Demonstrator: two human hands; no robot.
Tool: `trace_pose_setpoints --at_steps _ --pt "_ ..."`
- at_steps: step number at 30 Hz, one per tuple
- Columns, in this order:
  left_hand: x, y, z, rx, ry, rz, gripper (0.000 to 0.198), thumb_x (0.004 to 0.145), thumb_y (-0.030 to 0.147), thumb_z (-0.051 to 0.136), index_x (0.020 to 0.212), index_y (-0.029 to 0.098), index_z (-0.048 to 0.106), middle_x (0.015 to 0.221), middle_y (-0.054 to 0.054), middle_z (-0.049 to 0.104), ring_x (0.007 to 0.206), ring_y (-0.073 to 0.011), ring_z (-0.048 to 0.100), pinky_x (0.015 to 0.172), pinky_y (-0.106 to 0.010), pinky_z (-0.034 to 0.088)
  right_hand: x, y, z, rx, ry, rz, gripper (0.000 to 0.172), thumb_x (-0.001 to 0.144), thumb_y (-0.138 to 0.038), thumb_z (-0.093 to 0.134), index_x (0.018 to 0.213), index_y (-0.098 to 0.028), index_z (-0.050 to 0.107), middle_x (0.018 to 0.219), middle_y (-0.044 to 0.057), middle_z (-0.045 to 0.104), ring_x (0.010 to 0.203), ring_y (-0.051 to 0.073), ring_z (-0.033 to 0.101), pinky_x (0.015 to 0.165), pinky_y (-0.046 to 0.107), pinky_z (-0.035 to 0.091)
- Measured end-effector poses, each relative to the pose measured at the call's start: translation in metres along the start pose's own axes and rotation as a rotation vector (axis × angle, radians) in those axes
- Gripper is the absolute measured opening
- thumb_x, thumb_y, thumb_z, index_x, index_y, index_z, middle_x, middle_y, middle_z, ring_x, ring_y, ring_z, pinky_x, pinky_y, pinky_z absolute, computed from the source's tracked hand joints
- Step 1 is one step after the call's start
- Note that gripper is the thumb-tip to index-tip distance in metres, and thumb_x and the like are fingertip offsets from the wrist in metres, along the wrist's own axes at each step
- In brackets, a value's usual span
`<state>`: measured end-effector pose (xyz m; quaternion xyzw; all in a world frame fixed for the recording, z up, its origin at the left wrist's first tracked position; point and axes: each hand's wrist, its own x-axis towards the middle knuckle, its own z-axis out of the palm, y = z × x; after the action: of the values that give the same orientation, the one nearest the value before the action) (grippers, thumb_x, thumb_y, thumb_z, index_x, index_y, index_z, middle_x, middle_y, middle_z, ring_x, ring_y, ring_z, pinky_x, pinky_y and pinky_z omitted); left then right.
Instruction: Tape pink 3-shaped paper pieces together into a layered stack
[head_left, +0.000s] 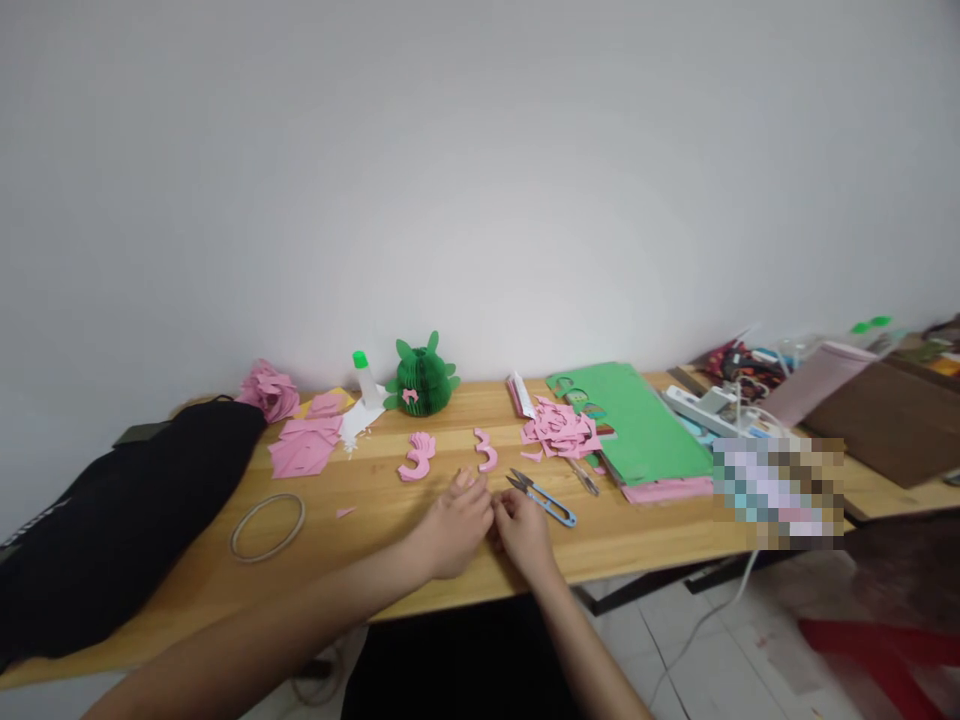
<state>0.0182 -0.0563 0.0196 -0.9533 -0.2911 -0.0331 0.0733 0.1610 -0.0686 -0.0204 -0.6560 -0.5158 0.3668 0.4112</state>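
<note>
My left hand [457, 522] and my right hand [523, 532] meet at the table's front, fingertips together. Both sets of fingers are closed in a pinch; whatever lies between them is hidden. Just right of my right hand lies a pair of blue-handled thread snips [555, 508], blades pointing left. Beyond my hands are a curved pink paper piece [487, 455] and a fanned stack of similar pink paper pieces [418, 458]. Farther back stands a round green pleated paper ball [424, 385] with leaf-like tabs and a small pink piece on its side.
A glue bottle [365, 378] with green cap stands at the back left, near pink sheets [307, 445]. A hoop [268, 527] and black garment [150, 500] lie left. Pink scraps [561, 428], small scissors [585, 477], green sheets [652, 425] and a power strip [701, 408] lie right.
</note>
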Motion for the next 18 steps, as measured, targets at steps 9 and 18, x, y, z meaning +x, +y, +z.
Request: trace_pose_setpoints --at_steps 9,18 --pt "0.0 -0.058 -0.04 -0.378 0.158 -0.387 0.028 0.078 0.031 0.063 0.105 0.023 0.069 0.112 -0.01 0.069 0.113 -0.033 0.057 0.103 -0.052 0.037 0.001 -0.011 -0.007 0.141 -0.176 0.15 0.019 0.085 -0.028 0.053 0.068 -0.019 0.054 0.041 -0.005 0.053 0.032 0.011 0.048 0.035 0.02 0.036" --pt "0.0 -0.175 -0.018 -0.882 0.318 -1.086 0.025 0.085 0.031 0.07 0.104 0.014 0.065 0.11 -0.009 0.066 0.106 -0.0268 0.063 0.094 -0.046 0.051 0.133 -0.085 0.011 0.275 -0.283 0.184 0.034 0.094 -0.034 0.06 0.124 -0.016 0.058 0.123 0.009 0.062 0.103 0.022 0.064 0.086 0.043 0.056"
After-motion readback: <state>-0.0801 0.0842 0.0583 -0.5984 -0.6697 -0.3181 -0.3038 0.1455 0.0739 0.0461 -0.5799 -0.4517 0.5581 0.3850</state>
